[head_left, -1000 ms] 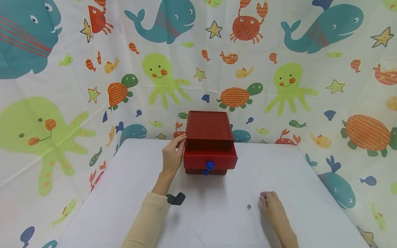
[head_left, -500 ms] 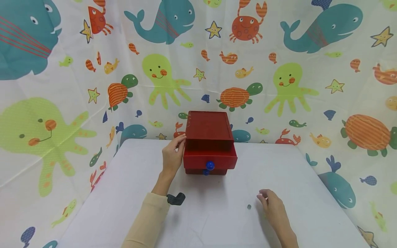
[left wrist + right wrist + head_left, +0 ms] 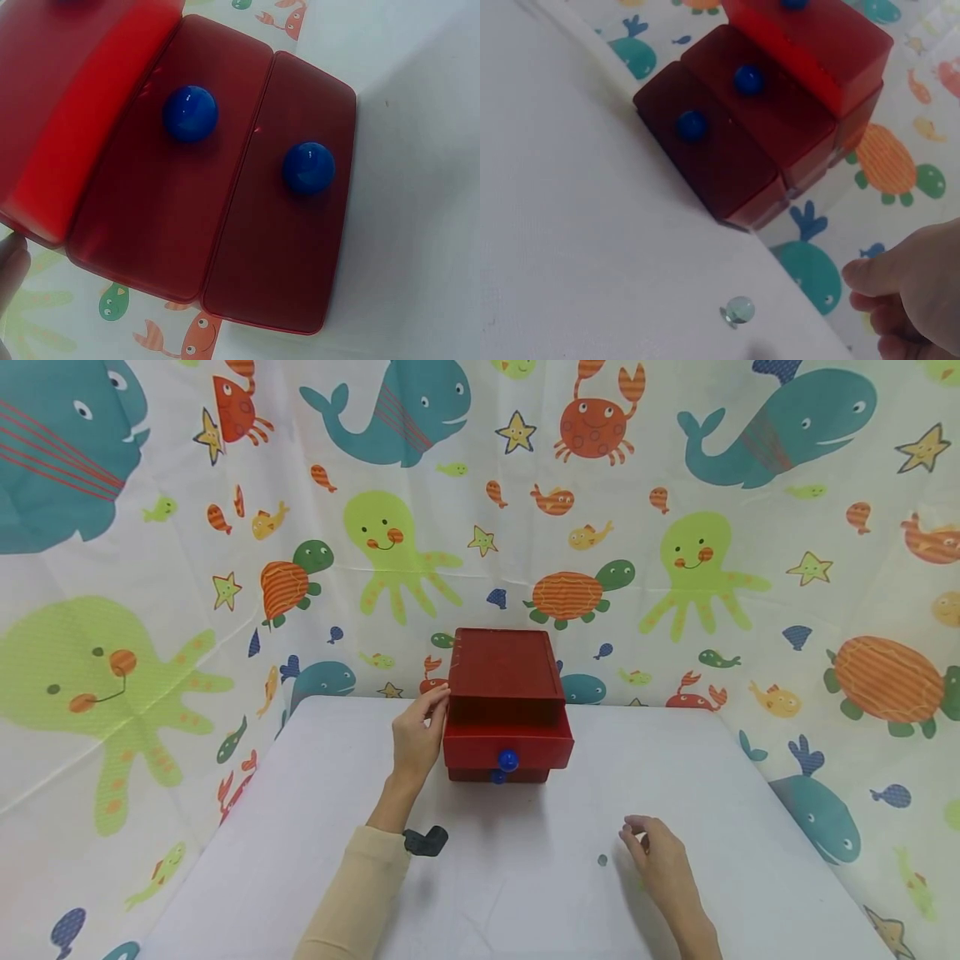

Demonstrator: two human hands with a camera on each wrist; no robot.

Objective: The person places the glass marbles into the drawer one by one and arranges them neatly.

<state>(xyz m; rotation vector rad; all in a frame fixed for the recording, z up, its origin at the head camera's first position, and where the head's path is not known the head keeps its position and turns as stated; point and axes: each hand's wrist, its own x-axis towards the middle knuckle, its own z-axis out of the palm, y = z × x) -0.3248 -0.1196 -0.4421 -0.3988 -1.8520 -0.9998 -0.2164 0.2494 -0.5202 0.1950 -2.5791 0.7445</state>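
Note:
A red drawer unit (image 3: 506, 664) with round blue knobs stands at the back of the table. Its top drawer (image 3: 480, 752) is pulled out; in the left wrist view the middle drawer (image 3: 165, 180) and the bottom drawer (image 3: 281, 225) are closed. My left hand (image 3: 417, 735) rests its fingertips against the unit's left side. A small clear greenish glass marble (image 3: 602, 860) lies on the table, also seen in the right wrist view as a marble (image 3: 739, 310). Just right of it my right hand (image 3: 662, 864) hovers, fingers loosely bent, nothing visible between them.
The white table (image 3: 337, 777) meets a cloth backdrop (image 3: 480, 485) printed with sea animals at its back and sides. A dark strap piece (image 3: 426, 841) sits on the left wrist, by the beige sleeve (image 3: 356, 893).
My right hand has shifted slightly left and away from me, closer to the marble. The left hand, the drawer unit and the marble stay where they were.

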